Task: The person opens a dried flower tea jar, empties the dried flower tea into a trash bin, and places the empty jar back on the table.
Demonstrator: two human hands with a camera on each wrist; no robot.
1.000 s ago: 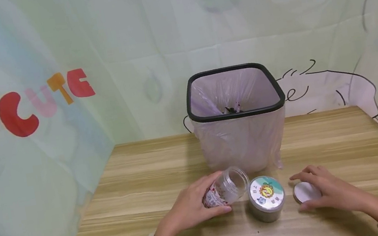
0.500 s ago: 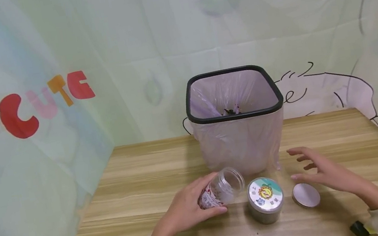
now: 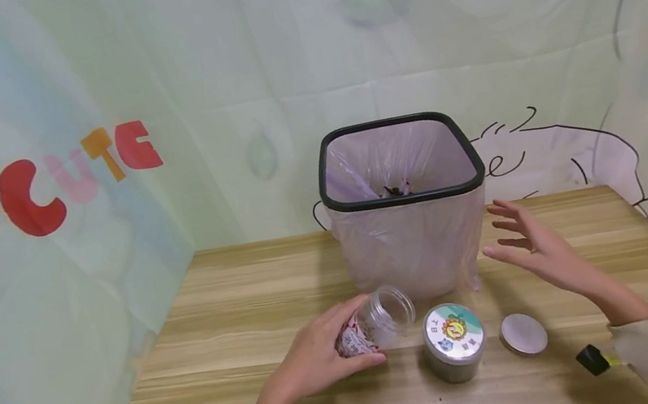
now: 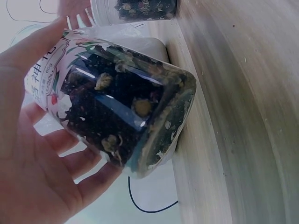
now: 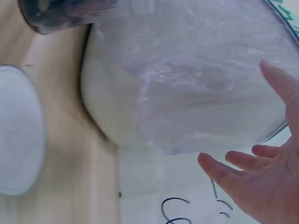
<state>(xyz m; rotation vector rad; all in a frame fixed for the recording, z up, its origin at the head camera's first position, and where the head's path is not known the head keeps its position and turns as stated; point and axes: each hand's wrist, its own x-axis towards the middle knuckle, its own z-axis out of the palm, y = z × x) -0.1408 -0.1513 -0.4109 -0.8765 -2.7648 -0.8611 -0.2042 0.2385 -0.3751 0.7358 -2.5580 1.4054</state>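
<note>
My left hand grips a clear plastic jar with a printed floral label, tilted so its uncapped mouth points right in the head view. Dark dried flower tea shows through its wall in the left wrist view. Just right of that mouth stands a second jar, topped by a silver lid with a sunflower sticker. A loose silver lid lies flat on the table farther right. My right hand is raised beyond this lid, near the bin's right side, fingers spread and holding nothing.
A bin with a black rim and a translucent liner stands behind the jars, a little dark matter at its bottom. The wood-grain table meets a printed cloth backdrop at the back and sides. Small dark crumbs dot the front.
My right hand has left the loose lid and risen up and away toward the bin's right side. The left hand and its jar have shifted slightly left.
</note>
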